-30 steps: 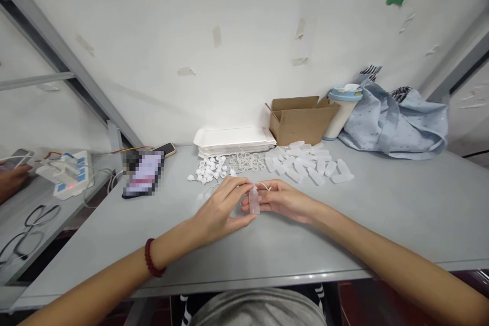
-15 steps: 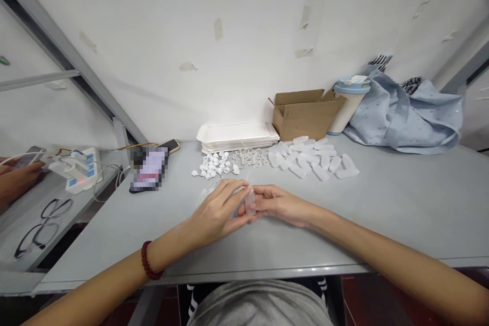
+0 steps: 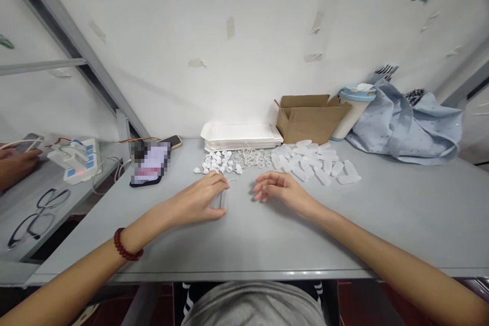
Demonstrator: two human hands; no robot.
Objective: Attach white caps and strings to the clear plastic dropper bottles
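Note:
My left hand (image 3: 200, 201) has its fingers and thumb around a small translucent plastic piece (image 3: 224, 199), low over the table. The hand covers much of this piece, and a thin white cord shows at its upper end. To the right, my right hand (image 3: 278, 188) is apart from it, palm inward, fingers loosely curled with gaps and nothing in them. Beyond my hands lie a pile of small white caps (image 3: 217, 161), a heap of pale cord loops (image 3: 252, 158) and a spread of frosted translucent pieces (image 3: 307, 160).
A stack of flat white cartons (image 3: 242, 136), an open cardboard box (image 3: 311, 119), a lidded cup (image 3: 349, 112) and a light blue bag (image 3: 408, 125) line the wall. Left are a phone (image 3: 151, 163), a power strip (image 3: 82, 163), glasses (image 3: 38, 216) and another person's hand (image 3: 19, 165).
My hands were together at the translucent piece and have now parted. My left hand moved left with the piece; my right hand let go and moved slightly right.

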